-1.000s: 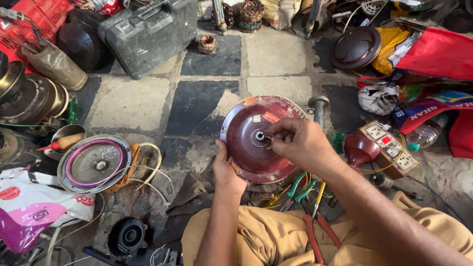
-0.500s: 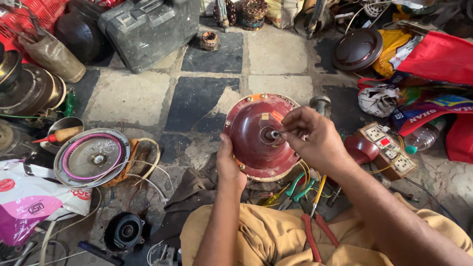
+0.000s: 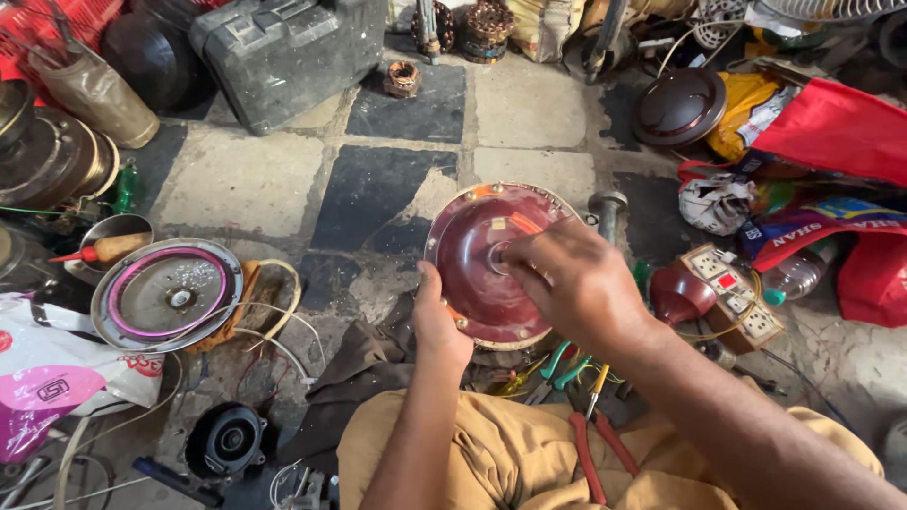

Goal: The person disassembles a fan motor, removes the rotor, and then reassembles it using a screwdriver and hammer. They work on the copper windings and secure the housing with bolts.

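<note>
— That red motor cover, where is it?

— Propped on edge on the tiled floor, just in front of the person's knees. It looks like stiff, heavy metal, likely greasy, so the rim is the safest hold.

— And the hands?

— The left hand grips the lower rim. The right hand is closed, fingertips pinched at the centre hub; what they pinch is hidden.

— Anything smaller nearby?

— Pliers by the lap.

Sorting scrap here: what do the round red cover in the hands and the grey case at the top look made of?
Red cover: likely painted metal, glossy maroon with worn spots and rim screws. Grey case: probably moulded plastic, matte, dusty, with ribbed panels; not certain.
</note>
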Action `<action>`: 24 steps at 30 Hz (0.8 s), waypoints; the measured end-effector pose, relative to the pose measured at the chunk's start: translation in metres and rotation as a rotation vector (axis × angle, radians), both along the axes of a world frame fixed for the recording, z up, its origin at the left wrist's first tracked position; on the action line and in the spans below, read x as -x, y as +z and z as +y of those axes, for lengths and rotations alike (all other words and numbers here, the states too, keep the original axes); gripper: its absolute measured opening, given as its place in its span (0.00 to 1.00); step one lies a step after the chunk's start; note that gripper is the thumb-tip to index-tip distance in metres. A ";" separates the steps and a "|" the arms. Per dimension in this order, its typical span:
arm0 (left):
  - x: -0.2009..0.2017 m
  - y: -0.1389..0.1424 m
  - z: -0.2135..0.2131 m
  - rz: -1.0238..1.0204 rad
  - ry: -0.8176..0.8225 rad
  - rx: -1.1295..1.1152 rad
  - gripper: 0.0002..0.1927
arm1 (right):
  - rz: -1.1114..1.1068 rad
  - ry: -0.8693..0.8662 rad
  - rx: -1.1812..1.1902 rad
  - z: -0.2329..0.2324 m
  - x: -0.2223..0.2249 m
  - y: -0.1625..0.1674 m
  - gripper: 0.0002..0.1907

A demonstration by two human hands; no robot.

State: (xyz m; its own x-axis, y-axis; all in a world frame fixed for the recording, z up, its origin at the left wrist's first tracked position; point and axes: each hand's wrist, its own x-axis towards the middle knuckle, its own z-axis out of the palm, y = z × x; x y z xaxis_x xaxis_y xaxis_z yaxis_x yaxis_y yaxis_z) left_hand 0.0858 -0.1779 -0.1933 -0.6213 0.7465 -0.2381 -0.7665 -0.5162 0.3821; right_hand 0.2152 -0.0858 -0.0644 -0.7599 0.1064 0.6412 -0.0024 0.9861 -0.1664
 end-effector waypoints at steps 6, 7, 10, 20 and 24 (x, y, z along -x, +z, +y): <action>0.003 0.007 -0.005 -0.173 -0.080 -0.055 0.33 | 0.077 -0.244 0.960 0.006 -0.005 -0.002 0.09; 0.002 0.007 -0.005 -0.155 -0.078 -0.079 0.33 | 0.017 -0.256 0.875 0.006 -0.006 -0.004 0.10; -0.001 0.005 -0.004 -0.107 -0.079 -0.145 0.32 | -0.148 -0.312 0.718 0.001 -0.005 -0.009 0.13; 0.000 0.005 -0.004 -0.001 -0.089 -0.145 0.33 | -0.353 -0.431 0.967 0.021 0.008 -0.016 0.12; 0.001 0.006 -0.002 0.028 -0.051 -0.138 0.33 | -0.280 -0.223 0.878 0.029 0.007 -0.028 0.11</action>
